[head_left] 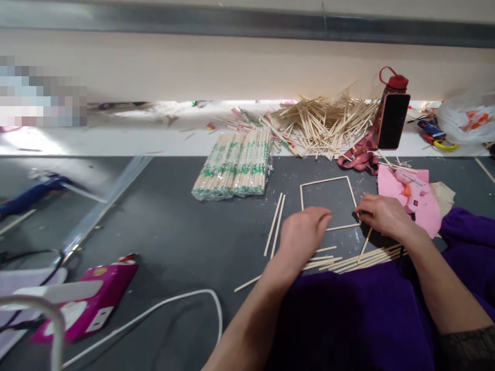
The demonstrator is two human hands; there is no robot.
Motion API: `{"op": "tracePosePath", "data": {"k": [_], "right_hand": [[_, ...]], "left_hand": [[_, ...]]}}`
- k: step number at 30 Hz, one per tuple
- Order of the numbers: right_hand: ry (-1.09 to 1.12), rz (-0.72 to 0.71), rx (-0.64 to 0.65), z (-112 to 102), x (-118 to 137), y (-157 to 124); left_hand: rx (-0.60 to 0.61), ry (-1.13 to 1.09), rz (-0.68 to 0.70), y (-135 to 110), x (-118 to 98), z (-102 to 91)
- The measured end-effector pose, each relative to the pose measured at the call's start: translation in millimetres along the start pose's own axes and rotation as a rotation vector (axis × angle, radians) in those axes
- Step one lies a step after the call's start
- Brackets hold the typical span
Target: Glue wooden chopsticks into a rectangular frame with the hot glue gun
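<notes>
A rectangular frame of thin wooden sticks (pixel 325 181) lies flat on the dark grey table. My right hand (pixel 382 214) has its fingertips closed on the frame's right side, just above the lower right corner. Over the lower left corner, my left hand (pixel 303 232) is closed with thumb and fingers together; whatever it pinches is hidden, and so is that corner. Several loose wooden sticks (pixel 363 258) are lined up in front of my purple clothing (pixel 356 314). Two more sticks (pixel 273 225) lie left of the frame.
Plastic-wrapped chopstick packs (pixel 234 165) lie behind, near a heap of loose sticks (pixel 325 123). A phone (pixel 393 121) leans on a red-capped bottle (pixel 397 82). Right, a pink glue gun (pixel 415 193) rests on pink sheet (pixel 429 221). Left are a magenta power strip (pixel 102 288), white cable (pixel 174 299) and blue glue gun (pixel 33 193).
</notes>
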State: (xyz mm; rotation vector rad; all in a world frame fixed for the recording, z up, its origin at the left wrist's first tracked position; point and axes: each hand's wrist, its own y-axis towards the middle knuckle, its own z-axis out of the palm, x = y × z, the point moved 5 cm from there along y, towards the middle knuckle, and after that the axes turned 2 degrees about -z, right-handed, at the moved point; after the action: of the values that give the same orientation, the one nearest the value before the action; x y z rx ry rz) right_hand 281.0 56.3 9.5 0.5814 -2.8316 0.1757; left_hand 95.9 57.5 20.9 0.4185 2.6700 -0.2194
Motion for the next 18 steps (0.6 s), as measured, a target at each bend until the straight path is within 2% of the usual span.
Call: {"op": "tracePosePath", "data": {"k": [1, 3, 7, 11, 18], "right_hand": [[0.008, -0.01, 0.002, 0, 1, -1], [0.023, -0.025, 0.02, 1, 4, -2], [0.028, -0.008, 0.037, 5, 3, -3], [0.032, 0.005, 0.053, 7, 3, -3], [0.042, 0.029, 0.087, 6, 3, -5]], "left_hand": [[-0.055, -0.044, -0.055, -2, 12, -8.4], [-0.09, -0.081, -0.152, -8, 34, -18.0], [-0.041, -0.188, -0.203, -25, 59, -13.9], [-0.014, -0.239, -0.238, -34, 62, -2.2], [-0.038, -0.174, -0.213, -33, 54, 4.6]]}}
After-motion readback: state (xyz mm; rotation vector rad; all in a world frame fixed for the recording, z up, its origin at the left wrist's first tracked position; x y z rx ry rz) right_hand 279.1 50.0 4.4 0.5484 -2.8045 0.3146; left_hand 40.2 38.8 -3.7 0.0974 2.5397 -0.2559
